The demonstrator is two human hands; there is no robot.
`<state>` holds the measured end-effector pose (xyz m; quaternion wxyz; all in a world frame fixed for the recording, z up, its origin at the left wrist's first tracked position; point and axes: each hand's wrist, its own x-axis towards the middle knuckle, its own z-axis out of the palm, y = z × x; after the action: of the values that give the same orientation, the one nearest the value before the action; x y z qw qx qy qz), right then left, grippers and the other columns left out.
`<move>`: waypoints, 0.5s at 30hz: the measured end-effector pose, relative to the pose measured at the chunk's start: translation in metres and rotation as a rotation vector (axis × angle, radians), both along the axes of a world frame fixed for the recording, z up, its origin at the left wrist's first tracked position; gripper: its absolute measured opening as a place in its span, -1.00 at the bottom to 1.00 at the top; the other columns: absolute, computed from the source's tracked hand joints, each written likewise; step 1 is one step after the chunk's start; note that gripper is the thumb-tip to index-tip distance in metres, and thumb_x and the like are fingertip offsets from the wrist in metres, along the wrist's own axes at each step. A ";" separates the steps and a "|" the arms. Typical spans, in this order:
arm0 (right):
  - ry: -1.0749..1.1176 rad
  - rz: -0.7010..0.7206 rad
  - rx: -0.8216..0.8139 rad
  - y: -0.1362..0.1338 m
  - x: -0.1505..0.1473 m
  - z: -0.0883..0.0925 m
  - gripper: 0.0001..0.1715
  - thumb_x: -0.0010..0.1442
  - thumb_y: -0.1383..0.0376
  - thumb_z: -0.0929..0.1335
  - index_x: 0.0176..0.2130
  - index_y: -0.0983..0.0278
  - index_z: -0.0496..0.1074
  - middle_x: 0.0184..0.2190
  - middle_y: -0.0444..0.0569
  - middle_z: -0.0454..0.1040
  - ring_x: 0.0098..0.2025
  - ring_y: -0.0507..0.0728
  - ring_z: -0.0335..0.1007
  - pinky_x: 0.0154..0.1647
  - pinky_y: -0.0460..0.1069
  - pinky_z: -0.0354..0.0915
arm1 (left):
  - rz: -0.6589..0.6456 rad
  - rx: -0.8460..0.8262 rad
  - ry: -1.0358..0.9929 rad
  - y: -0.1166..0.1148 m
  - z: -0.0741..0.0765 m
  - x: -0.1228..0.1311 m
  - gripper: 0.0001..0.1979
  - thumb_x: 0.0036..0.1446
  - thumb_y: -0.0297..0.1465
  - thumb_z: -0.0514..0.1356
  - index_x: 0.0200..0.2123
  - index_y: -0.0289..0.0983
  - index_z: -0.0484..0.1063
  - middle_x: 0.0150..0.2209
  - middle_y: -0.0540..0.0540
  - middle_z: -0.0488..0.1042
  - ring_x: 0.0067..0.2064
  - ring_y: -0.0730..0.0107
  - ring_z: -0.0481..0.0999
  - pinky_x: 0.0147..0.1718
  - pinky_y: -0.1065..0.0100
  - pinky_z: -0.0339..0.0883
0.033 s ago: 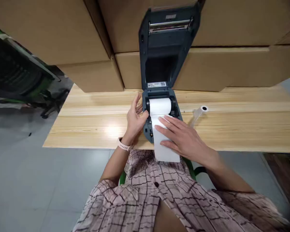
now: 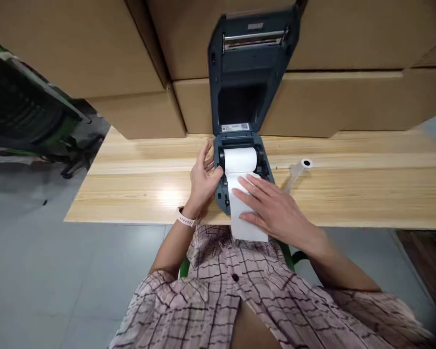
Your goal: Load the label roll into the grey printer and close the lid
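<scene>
A dark grey label printer [image 2: 222, 196] sits at the table's front edge with its lid [image 2: 254, 63] raised. Inside lies a white label roll [image 2: 240, 160], and its loose strip [image 2: 245, 228] runs toward me, hanging past the edge over my lap. My left hand [image 2: 203, 177] is at the printer's left side, thumb on the rim near the roll, index finger stretched upward. Flat across the strip rests my right hand [image 2: 272, 206], its fingers spread and pointing left. Part of the strip and the printer's right front are hidden under it.
Right of the printer, a small white roll [image 2: 306, 164] with a translucent tail lies on the wooden table [image 2: 366, 179]. Large cardboard boxes [image 2: 327, 104] stand close behind the lid. At far left, a dark wheeled chair [image 2: 76, 150] is on the floor.
My right hand and the loose end of the strip have shifted very slightly left. My left hand stays in place.
</scene>
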<state>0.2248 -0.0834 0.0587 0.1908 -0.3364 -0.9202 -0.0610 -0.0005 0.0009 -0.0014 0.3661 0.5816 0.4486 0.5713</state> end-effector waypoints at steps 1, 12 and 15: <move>0.002 -0.019 0.013 -0.004 -0.002 -0.002 -0.33 0.52 -0.04 0.25 0.34 0.35 0.36 0.40 0.22 0.42 0.45 0.42 0.34 0.33 0.30 0.49 | -0.002 0.005 0.007 0.001 -0.001 0.000 -0.18 0.19 -0.43 0.28 0.48 0.02 0.19 0.49 -0.12 0.31 0.44 -0.09 0.41 0.32 -0.06 0.49; 0.099 -0.053 -0.071 -0.017 -0.004 -0.009 -0.28 0.47 -0.05 0.32 0.36 0.39 0.39 0.43 0.25 0.37 0.49 0.44 0.28 0.37 0.36 0.45 | 0.146 0.324 0.439 -0.030 0.029 -0.002 -0.46 0.35 -0.38 0.23 0.37 -0.18 0.37 0.48 -0.25 0.32 0.51 -0.01 0.30 0.47 -0.17 0.23; 0.209 0.119 -0.271 0.000 0.020 0.009 -0.41 0.47 -0.03 0.35 0.35 0.13 0.45 0.37 0.04 0.47 0.43 0.32 0.40 0.36 0.34 0.48 | -0.056 0.465 0.593 -0.069 0.039 0.007 -0.61 0.42 -0.44 0.17 0.25 -0.14 0.49 0.26 -0.18 0.59 0.33 0.12 0.56 0.40 -0.18 0.34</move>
<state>0.2451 -0.0832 0.0675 0.2417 -0.3087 -0.9133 0.1104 0.0066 -0.0678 0.0378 0.0941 0.8013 0.3775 0.4545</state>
